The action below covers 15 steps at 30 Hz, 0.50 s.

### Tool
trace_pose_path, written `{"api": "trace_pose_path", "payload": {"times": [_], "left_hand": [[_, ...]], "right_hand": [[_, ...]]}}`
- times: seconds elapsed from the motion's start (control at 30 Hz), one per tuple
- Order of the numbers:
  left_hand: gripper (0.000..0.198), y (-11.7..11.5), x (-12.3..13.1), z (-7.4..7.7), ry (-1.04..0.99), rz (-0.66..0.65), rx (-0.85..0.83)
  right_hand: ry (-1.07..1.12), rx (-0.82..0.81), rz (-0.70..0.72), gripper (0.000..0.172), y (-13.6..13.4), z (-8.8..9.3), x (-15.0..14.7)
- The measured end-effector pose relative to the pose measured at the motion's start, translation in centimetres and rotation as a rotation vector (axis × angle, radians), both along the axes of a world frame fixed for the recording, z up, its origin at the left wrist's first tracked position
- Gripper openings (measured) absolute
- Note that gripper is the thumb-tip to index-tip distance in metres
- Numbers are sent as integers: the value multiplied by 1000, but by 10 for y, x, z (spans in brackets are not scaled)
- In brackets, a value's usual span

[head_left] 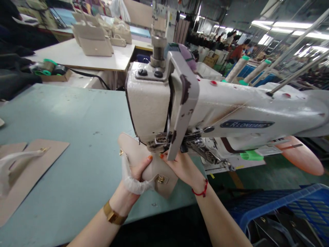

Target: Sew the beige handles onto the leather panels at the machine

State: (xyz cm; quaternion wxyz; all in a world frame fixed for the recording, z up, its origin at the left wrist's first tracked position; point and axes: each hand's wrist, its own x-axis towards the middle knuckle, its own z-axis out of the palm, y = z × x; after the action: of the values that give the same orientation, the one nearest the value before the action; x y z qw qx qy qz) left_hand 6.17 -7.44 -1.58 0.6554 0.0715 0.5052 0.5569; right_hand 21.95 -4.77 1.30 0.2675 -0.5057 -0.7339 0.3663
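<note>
A beige bag panel [144, 147] with gold fittings lies under the head of a white sewing machine [149, 99]. Its handle [128, 175], wrapped in white film, loops over my left hand [137, 171]. That hand is closed on the panel's left part, thumb on top and pointing at the needle area. From the right, my right hand [183, 168] grips the panel close to the presser foot, its fingers partly hidden by the machine's metal guard [183, 103]. The needle itself cannot be made out.
More beige panels [48, 157] with a wrapped handle lie on the green table [87, 123] to the left. A blue crate [257, 202] with dark pieces stands at lower right. Behind are finished bags [94, 39] on a white table and thread cones [236, 68].
</note>
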Motion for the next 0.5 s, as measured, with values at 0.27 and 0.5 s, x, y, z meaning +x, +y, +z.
{"api": "trace_pose_path", "payload": {"times": [0.27, 0.5], "left_hand": [[57, 3, 7, -6, 52, 53, 99], [55, 3, 9, -1, 108, 116, 105]], "right_hand": [[-93, 20, 30, 25, 3, -12, 7], [-79, 6, 33, 30, 4, -7, 6]]}}
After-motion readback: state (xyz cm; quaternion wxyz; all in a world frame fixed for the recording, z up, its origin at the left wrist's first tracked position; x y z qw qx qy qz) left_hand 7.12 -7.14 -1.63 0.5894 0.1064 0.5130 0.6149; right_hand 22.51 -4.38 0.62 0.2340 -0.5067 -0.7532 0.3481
